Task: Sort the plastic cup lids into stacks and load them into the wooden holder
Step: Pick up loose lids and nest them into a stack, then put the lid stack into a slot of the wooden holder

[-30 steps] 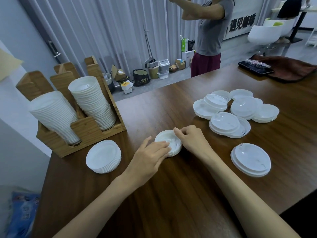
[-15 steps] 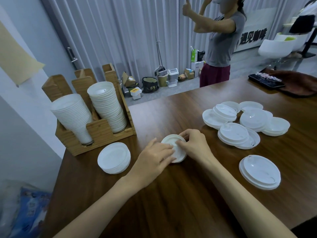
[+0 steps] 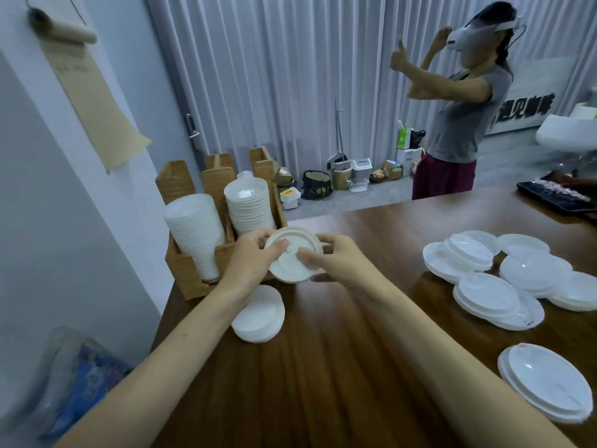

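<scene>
Wooden counter [image 3: 323,367] no longer carries the lid stack [image 3: 292,257]: left hand [image 3: 247,263] and right hand [image 3: 339,263] grip it, lifted just before the holder [image 3: 189,273], likely for loading.

One wooden holder [image 3: 187,273], two lid stacks [image 3: 193,227] inside, one held stack [image 3: 290,270], perhaps ten piles [image 3: 536,270] on table
</scene>
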